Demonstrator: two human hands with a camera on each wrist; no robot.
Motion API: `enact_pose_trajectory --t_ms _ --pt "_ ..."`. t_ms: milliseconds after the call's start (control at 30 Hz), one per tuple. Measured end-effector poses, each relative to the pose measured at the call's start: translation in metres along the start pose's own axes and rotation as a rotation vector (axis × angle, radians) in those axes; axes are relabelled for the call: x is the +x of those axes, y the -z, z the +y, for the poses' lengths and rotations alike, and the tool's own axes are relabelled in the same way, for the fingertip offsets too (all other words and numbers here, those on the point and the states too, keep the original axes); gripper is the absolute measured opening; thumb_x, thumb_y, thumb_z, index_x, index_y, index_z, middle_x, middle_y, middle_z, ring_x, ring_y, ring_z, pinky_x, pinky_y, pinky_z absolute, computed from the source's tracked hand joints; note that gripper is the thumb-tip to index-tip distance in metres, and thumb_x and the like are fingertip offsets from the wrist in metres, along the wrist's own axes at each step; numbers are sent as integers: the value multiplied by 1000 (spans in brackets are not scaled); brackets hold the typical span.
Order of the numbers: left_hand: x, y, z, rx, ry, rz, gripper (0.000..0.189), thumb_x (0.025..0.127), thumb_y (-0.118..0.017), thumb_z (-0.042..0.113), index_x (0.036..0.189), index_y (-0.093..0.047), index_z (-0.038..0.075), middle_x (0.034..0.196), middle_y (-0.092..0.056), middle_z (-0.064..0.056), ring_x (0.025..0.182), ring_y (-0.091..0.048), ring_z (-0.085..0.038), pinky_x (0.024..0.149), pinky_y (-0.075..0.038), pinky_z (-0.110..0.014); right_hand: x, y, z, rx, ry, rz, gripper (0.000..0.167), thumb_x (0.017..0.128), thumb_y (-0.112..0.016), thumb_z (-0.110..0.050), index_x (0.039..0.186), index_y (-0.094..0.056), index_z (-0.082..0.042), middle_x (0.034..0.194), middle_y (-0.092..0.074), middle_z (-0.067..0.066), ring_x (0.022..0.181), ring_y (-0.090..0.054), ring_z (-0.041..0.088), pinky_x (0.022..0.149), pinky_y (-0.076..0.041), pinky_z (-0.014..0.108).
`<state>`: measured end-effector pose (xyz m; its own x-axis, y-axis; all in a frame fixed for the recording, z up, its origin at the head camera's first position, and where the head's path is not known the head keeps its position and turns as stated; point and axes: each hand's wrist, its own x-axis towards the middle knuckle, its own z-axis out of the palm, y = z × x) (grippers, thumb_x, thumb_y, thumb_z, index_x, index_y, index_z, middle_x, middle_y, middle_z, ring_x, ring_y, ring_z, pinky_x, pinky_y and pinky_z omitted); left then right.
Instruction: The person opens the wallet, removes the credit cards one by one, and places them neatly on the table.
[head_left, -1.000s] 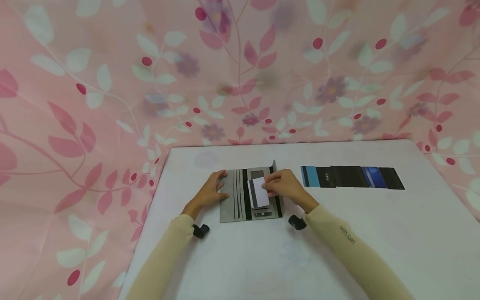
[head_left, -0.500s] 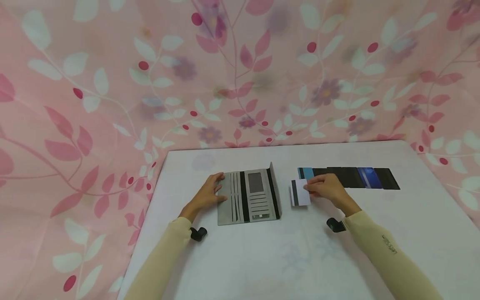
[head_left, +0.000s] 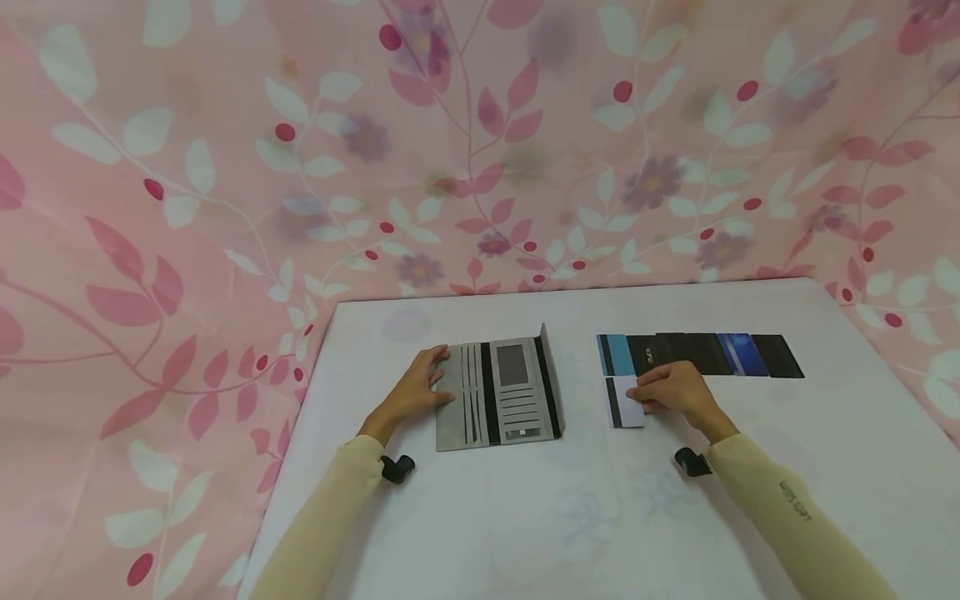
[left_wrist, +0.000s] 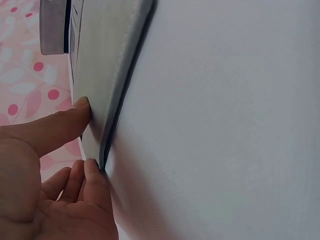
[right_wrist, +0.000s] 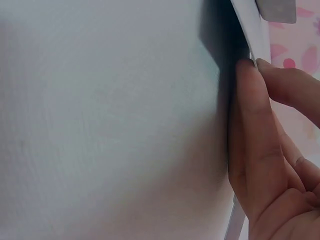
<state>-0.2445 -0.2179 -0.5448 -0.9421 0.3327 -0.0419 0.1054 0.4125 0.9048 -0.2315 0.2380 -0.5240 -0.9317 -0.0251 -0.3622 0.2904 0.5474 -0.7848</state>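
Note:
An open grey wallet (head_left: 452,427) with rows of card slots lies on the white table. My left hand (head_left: 408,390) rests at its left edge. In the left wrist view the thumb (left_wrist: 70,120) presses on the wallet's face, while the other fingertips touch along its edge. To the wallet's right, my right hand (head_left: 681,393) pinches a white card (head_left: 621,411) with a dark stripe, just below the row of cards. In the right wrist view the card (right_wrist: 245,17) is held by its edge between thumb and fingers, tilted, its shadow on the table.
Several cards lie in an overlapping row at the back right: a light blue one (head_left: 617,357), dark ones (head_left: 705,353) and a blue one (head_left: 745,356). A flap (head_left: 550,375) stands up at the wallet's right side. Pink floral cloth (head_left: 480,167) hangs behind the table.
My right hand has carried the white card from over the wallet to the right, then down in front of the card row. The left hand stays at the wallet.

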Motion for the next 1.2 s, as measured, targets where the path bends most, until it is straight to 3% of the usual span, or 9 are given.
enact_pose_trajectory --t_ms 167,467,600,800,1033,1200 --pt "0 0 -1 1 9 -3 96 74 -76 -15 152 -22 1 148 -30 -17 141 -29 -30 114 -36 -33 -1 1 -3 -123 27 26 42 77 -84 -30 101 -72 2 80 -71 6 65 -69 18 68 -57 28" --pt "1 0 -2 -5 17 -22 97 75 -76 -14 152 -21 1 148 -29 -16 142 -28 -28 113 -37 -30 -4 3 -18 -312 61 16 36 77 -84 -30 90 -72 2 65 -68 3 60 -68 15 77 -55 48" --pt "0 1 -1 -16 22 -10 96 74 -76 -15 152 -22 1 148 -29 -16 141 -28 -27 113 -37 -29 -3 0 -23 -368 81 24 36 74 -86 -32 82 -72 0 63 -67 2 58 -65 16 68 -56 41" --pt "1 2 -3 -13 27 -11 96 75 -77 -13 152 -22 2 149 -29 -14 141 -29 -24 112 -37 -25 -4 -3 -30 -481 93 54 35 72 -86 -35 72 -70 -3 62 -62 5 58 -56 19 50 -47 30" --pt "0 3 -6 -26 -2 -11 96 74 -77 -14 152 -23 1 148 -29 -19 141 -29 -31 114 -37 -35 -7 -33 -57 -404 348 150 24 86 -75 -24 80 -69 -2 76 -65 8 55 -58 15 48 -54 28" --pt "2 1 -4 -20 6 -16 96 74 -76 -15 152 -22 1 148 -29 -16 141 -29 -27 113 -37 -31 -17 -80 -97 -240 465 95 15 89 -72 -17 86 -70 -2 73 -68 4 54 -61 11 47 -54 26"
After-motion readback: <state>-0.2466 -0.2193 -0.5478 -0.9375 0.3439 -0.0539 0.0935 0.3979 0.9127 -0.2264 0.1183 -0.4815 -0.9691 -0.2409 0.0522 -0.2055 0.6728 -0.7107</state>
